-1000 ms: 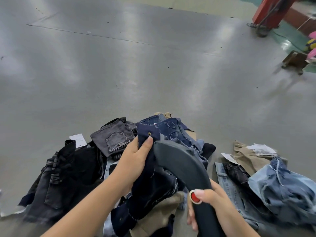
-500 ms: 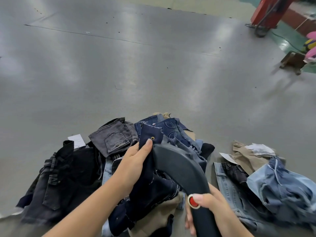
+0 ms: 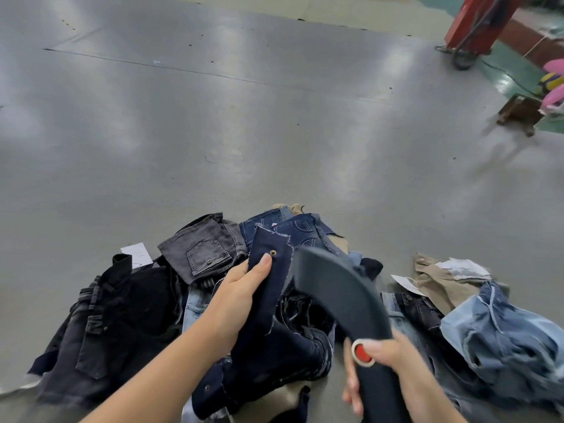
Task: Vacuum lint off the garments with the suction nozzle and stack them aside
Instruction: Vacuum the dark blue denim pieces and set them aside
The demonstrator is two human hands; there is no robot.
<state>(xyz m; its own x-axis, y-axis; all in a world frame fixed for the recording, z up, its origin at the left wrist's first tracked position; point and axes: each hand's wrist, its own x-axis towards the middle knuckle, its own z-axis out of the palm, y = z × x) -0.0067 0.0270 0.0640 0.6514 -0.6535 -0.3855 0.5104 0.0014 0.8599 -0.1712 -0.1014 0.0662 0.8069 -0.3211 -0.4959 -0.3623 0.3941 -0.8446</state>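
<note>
Working over the floor (image 3: 213, 132), we see the pile (image 3: 122, 325) spread below. Our left hand (image 3: 241, 296) pinches a navy garment (image 3: 270, 300) upright; the nozzle (image 3: 335, 288), gripped by our right hand (image 3: 387, 361), points at its right edge, just beside it.

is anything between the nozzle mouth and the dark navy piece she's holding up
Nothing visible. The left hand holds the dark navy garment upright, and the suction nozzle, gripped by the right hand, sits right beside its edge with only air between them.
</note>
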